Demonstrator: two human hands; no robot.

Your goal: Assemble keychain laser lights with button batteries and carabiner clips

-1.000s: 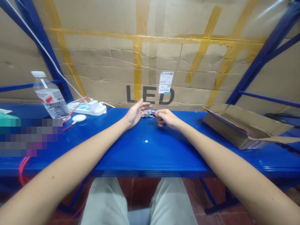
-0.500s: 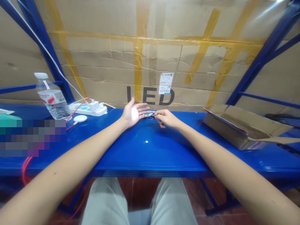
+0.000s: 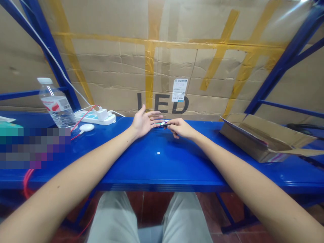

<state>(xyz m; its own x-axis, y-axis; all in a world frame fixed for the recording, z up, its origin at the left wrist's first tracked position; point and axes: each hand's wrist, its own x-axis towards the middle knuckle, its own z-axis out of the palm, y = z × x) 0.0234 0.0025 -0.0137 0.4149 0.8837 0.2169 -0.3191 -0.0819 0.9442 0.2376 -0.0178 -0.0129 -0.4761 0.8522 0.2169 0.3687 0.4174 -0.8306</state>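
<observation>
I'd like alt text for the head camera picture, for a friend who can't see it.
A person's right hand pinches a shiny object, too small to identify, beside the open left hand at a blue table. A plastic water bottle and white power strip stand left, an open cardboard box right, and cardboard printed LED rises behind.

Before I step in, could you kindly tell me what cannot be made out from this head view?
All in the head view:
- Small shiny items: too small to identify, partly hidden by the right hand's fingers; whether the left hand touches them is unclear.
- Bottle: label print too blurred to read.
- Teal item: cut off by the left edge.
- Cardboard box: its near wall hides part of the inside.
</observation>
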